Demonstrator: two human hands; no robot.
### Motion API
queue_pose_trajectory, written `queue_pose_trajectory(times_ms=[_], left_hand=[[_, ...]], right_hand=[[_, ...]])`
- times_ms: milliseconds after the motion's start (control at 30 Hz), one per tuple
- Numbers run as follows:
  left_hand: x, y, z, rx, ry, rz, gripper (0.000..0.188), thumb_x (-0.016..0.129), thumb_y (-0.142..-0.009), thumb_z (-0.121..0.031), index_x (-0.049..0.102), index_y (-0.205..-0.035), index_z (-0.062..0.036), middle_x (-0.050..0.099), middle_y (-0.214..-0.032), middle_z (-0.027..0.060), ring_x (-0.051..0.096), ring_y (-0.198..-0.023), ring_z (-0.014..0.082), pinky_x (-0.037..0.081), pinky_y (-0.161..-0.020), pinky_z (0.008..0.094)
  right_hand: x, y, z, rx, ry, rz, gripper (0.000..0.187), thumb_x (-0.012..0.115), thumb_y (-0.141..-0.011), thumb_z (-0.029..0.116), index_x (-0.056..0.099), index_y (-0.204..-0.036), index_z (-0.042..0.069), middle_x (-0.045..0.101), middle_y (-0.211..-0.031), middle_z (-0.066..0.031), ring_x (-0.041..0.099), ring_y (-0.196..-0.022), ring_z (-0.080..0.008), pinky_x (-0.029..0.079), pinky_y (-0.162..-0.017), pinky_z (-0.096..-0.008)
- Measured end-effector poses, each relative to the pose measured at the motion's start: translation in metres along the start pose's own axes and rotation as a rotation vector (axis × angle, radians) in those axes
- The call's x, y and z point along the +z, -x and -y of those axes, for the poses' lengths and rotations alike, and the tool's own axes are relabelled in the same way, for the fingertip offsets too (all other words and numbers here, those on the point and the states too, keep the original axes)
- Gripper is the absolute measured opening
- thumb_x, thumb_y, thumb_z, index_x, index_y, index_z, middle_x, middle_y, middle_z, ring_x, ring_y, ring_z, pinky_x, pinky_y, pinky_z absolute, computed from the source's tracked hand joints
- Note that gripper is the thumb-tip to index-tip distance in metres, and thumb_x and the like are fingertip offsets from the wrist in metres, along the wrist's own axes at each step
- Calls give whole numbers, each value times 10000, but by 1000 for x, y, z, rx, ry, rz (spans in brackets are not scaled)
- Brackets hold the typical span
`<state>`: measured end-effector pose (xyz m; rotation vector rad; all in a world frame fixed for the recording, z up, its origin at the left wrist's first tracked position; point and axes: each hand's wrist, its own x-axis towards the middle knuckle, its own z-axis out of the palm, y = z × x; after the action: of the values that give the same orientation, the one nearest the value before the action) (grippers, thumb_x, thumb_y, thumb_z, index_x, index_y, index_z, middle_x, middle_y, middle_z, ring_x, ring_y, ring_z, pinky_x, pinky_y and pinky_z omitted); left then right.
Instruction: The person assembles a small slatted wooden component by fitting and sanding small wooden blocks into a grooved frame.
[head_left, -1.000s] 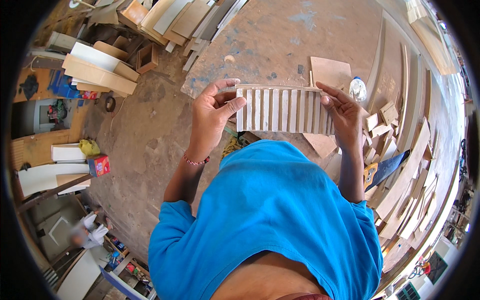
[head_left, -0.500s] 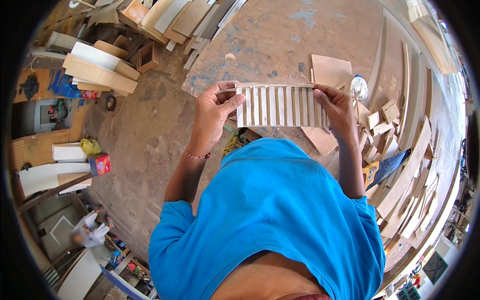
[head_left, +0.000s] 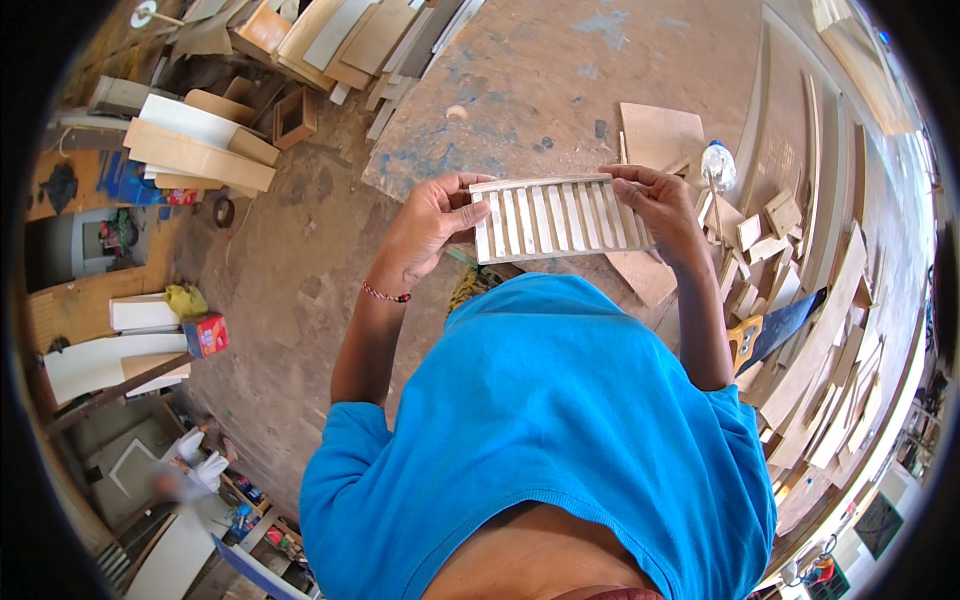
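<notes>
One broad brown worktable (head_left: 540, 80), stained with blue patches, fills the upper part of the view. Below it, seen from above, is the wearer's torso in a bright blue shirt (head_left: 545, 400). Along the right lies a loose heap of wood offcuts (head_left: 780, 215), with a handsaw (head_left: 785, 325) among the pieces, its blade blue and its handle yellow. In front of the chest, at the near side of the table, a small slatted panel (head_left: 543, 220) is held up with its striped face toward the wearer, slightly tilted. It looks like pale, dry wood and should be light and fairly stiff, with a grip more dusty than slippery; the thin slats could be its fragile part, cracking or working loose if squeezed in mid-span. Both hands hold it in a light pinch, fingers partly curled. The left hand (head_left: 435, 222) has its thumb on the face at the left end, fingers at the far corner; the right hand (head_left: 660, 205) has its thumb on the face near the right end, a finger along the far edge, and covers part of that end. The solid far rail (head_left: 545, 182) and the two ends seem the safest places to take hold. Smaller still, a clear bottle (head_left: 718, 168) with a blue cap stands beyond the right hand, and a thin red-and-white bracelet (head_left: 386, 292) circles the left wrist.
</notes>
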<state>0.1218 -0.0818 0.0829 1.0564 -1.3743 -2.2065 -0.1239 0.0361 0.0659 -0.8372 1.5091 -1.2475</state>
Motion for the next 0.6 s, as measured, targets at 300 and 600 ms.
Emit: queue_pose_trajectory(times_ms=[300, 600], left_hand=[[-2, -3, 5, -69, 7, 32, 312, 595, -806, -27, 515, -1097, 52, 615, -917, 96, 611, -790, 133, 529, -698, 272], [5, -10, 16, 59, 117, -143, 249, 592, -832, -97, 549, -1040, 34, 621, -886, 84, 603, -736, 99, 513, -650, 226]], right_hand=[[-1, -2, -10, 31, 72, 6, 236, 573, -853, 126, 618, -1037, -15, 640, -805, -61, 546, -666, -60, 445, -610, -194], [-1, -13, -24, -37, 159, -133, 466, 581, -848, 376, 431, -494, 112, 247, -472, 95, 181, -432, -30, 123, -382, -262]])
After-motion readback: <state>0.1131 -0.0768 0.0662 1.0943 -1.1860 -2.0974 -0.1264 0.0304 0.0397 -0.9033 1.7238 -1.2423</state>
